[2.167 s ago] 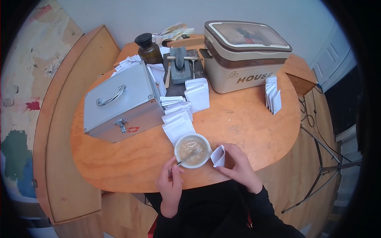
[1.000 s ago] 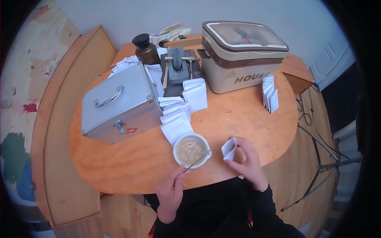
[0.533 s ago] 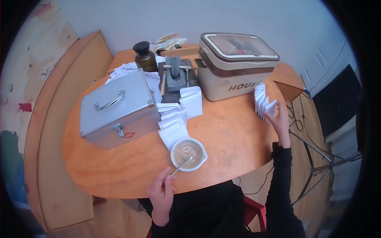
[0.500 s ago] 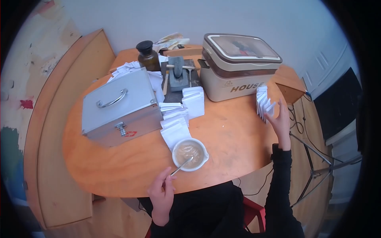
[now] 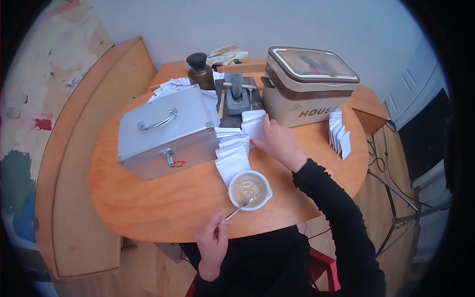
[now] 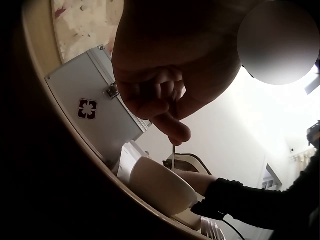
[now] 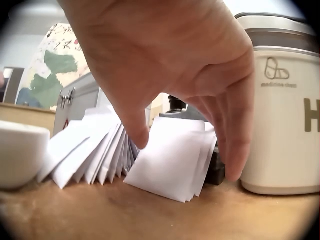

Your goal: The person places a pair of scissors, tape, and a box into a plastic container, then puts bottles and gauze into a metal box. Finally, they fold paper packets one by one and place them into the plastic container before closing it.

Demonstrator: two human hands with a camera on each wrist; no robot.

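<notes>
Beside a white spouted bowl (image 5: 231,192) of cloudy beige liquid, my left hand (image 5: 213,245) pinches the handle of a metal spoon (image 5: 237,210), its tip over the liquid. The left wrist view shows the thin handle below the fingertips. My right hand (image 5: 281,142) reaches to a small stack of folded white paper packets (image 5: 253,124) at mid-table. In the right wrist view its thumb is at the front packet's (image 7: 167,157) left edge, the fingers spread past the right side. More packets (image 5: 231,161) fan out between that stack and the bowl.
A silver metal case (image 5: 168,133) stands left. Behind are a brown bottle (image 5: 201,74) and a grey stone piece (image 5: 237,101) on a dark slab. A beige HOUSE box (image 5: 302,96) stands at back right, with a row of packets (image 5: 339,136) before it. A tripod (image 5: 396,218) stands beyond the table.
My right hand set a packet at the front of the right-hand row, let go, and moved left to the mid-table stack. My left hand keeps the spoon at the bowl.
</notes>
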